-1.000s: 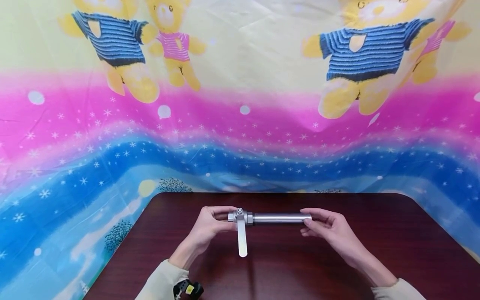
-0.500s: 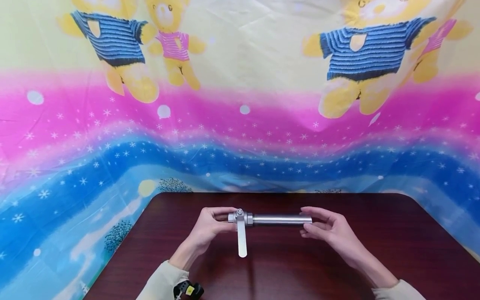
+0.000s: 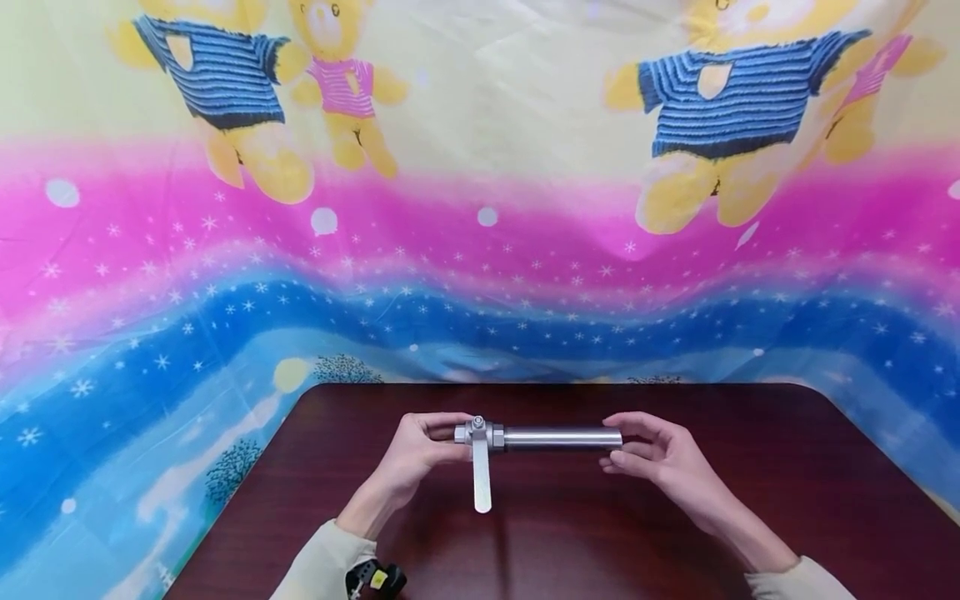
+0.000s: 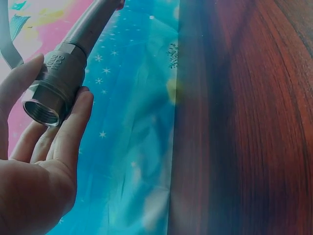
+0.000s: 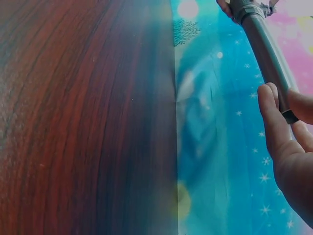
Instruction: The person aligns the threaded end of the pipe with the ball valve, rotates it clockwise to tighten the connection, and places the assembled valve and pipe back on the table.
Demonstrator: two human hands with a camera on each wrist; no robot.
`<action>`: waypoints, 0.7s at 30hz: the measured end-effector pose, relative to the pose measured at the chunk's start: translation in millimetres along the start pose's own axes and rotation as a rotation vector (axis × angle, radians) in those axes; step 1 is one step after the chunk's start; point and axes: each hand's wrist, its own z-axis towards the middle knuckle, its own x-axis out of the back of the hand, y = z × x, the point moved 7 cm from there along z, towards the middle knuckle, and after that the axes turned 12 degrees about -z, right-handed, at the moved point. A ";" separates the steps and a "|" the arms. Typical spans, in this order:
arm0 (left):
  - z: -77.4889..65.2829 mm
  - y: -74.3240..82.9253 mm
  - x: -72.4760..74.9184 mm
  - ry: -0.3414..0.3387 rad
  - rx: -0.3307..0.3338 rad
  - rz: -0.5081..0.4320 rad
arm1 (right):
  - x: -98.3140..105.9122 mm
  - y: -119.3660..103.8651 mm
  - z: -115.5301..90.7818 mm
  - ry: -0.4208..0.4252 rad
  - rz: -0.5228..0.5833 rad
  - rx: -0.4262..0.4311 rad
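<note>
Closest to the camera, a pale left sleeve (image 3: 326,554) and right sleeve (image 3: 798,581) reached in from below, with a black device (image 3: 381,579) bearing a yellow mark beside the left one. The lever (image 3: 482,482) of a metal ball valve (image 4: 62,71) pointed back toward the person. The left hand (image 3: 414,458) pinched the valve body between thumb and fingers, its open threaded mouth facing the palm. A straight steel pipe (image 3: 562,438) ran level from the valve's other end to the right hand (image 3: 667,458), whose thumb and fingers lightly held the free end in a narrow grip; how firmly, I could not tell. Valve and pipe, joined in line, were held above a dark reddish wood-grain table (image 3: 600,533). Behind its far edge hung a cloth (image 3: 487,275), banded blue, pink and cream, printed with snowflakes and bears in striped shirts.
</note>
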 end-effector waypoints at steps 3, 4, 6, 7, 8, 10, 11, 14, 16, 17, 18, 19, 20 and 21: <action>-0.7 1.3 0.6 -0.002 -0.002 -0.003 | -0.8 -0.3 0.2 -0.005 0.002 -0.010; -1.0 1.8 0.7 -0.004 -0.005 -0.004 | -1.2 -0.2 0.3 -0.007 0.009 -0.016; -1.2 3.0 0.9 -0.007 -0.008 -0.006 | -1.5 0.5 0.5 -0.011 0.015 -0.023; -1.2 3.2 0.7 -0.009 -0.010 -0.007 | -1.4 0.4 0.1 -0.012 0.018 -0.018; -1.1 3.2 0.4 -0.012 -0.012 -0.005 | -1.0 0.5 -0.3 -0.010 0.020 -0.013; -1.0 3.1 -0.4 -0.019 -0.013 -0.003 | -0.3 0.2 -1.0 -0.008 0.014 0.005; -0.9 2.9 -0.6 -0.022 -0.014 -0.002 | 0.0 0.2 -1.2 -0.006 0.007 0.012; -1.0 2.0 -0.4 -0.020 -0.013 -0.001 | -0.5 0.7 -1.1 -0.009 -0.003 0.025; -1.2 1.4 0.0 -0.014 -0.011 -0.003 | -1.2 1.9 -0.3 -0.011 0.001 0.013; -1.5 1.3 0.4 -0.012 -0.011 -0.004 | -1.4 2.6 0.0 -0.012 0.008 0.009; -1.6 1.2 0.5 -0.010 -0.010 -0.004 | -1.4 2.7 0.2 -0.012 0.012 0.007; -1.6 1.2 0.4 -0.010 -0.010 -0.004 | -1.2 2.5 0.3 -0.012 0.010 0.010; -1.6 1.2 0.4 -0.009 -0.010 -0.004 | -0.6 2.1 0.5 -0.006 0.010 0.014; -1.4 1.3 0.3 -0.008 -0.010 -0.004 | -0.2 1.1 0.7 -0.004 0.010 0.024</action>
